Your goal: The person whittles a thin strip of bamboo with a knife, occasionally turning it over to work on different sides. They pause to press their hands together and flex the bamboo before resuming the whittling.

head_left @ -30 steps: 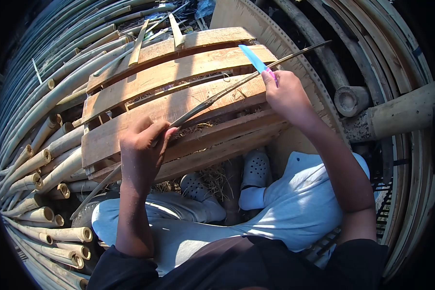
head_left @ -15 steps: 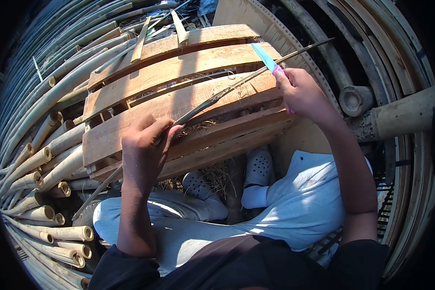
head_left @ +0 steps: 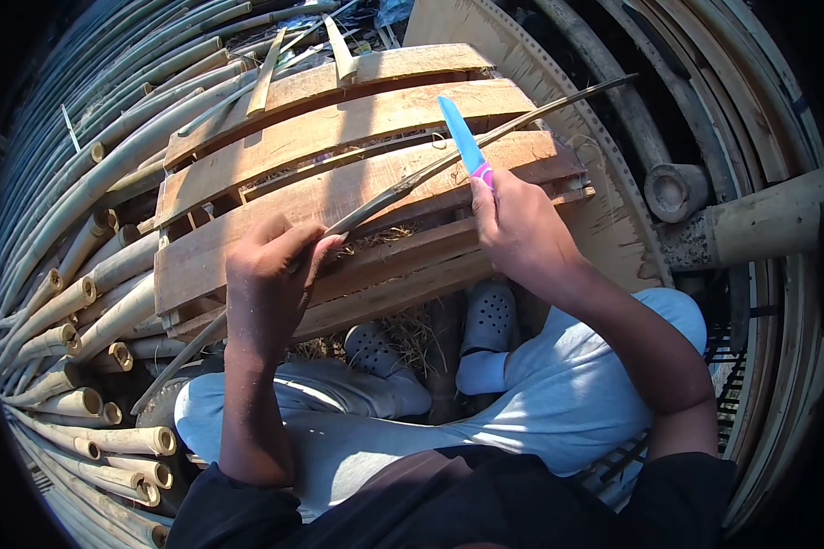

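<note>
My left hand (head_left: 275, 256) is closed round a long thin wooden stick (head_left: 389, 194), perhaps bamboo, which slants up to the right over a slatted wooden pallet (head_left: 293, 197). The stick's lower end runs behind my left wrist toward the bottom left. In my right hand (head_left: 522, 224) is a knife with a blue blade (head_left: 462, 133) and a pink handle, its blade pointing up and left. The blade crosses the stick's line in this view, near the middle of its length. Thin curled shavings lie on the slats below.
Stacked bamboo poles (head_left: 110, 265) fill the left side, cut ends facing me. A curved plywood sheet (head_left: 604, 201) stands right of the pallet, with a thick bamboo pole (head_left: 764, 220) beyond it. Two loose split strips (head_left: 341, 53) rest on the pallet's far edge. My clogs (head_left: 490, 316) are below.
My right hand has moved left and slightly down along the stick with the knife, toward my left hand. My left hand keeps its grip almost in place.
</note>
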`<state>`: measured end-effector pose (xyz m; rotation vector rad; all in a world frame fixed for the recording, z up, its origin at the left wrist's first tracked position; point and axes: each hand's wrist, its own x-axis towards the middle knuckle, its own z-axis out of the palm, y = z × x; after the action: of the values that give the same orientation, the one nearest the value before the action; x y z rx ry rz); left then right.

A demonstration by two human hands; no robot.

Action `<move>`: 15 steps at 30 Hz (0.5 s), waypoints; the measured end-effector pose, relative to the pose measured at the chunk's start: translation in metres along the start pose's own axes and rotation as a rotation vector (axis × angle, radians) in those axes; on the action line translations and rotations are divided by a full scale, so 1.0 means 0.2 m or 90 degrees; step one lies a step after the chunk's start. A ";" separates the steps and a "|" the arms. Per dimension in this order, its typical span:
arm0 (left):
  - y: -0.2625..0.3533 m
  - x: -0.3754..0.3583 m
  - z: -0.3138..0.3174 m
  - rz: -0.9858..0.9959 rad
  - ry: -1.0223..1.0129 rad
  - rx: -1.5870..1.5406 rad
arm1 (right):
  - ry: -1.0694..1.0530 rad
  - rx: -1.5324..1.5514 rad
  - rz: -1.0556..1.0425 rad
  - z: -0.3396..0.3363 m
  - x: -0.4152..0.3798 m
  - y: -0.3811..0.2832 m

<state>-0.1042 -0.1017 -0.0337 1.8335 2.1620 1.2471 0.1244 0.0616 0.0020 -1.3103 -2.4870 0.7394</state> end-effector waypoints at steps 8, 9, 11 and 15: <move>0.00 0.00 0.00 -0.002 0.008 0.009 | 0.021 0.053 0.004 0.07 0.00 0.02; 0.00 0.00 0.00 0.000 -0.002 0.011 | 0.023 0.054 0.005 0.03 0.02 0.03; 0.00 0.00 0.00 0.002 0.005 0.002 | -0.034 -0.024 0.036 -0.10 0.07 0.02; 0.01 -0.01 0.00 0.018 0.014 0.023 | 0.073 -0.006 0.081 -0.13 0.11 0.06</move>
<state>-0.1025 -0.1024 -0.0335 1.8789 2.1920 1.2464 0.1302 0.0932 0.0168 -1.4829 -2.3388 0.6600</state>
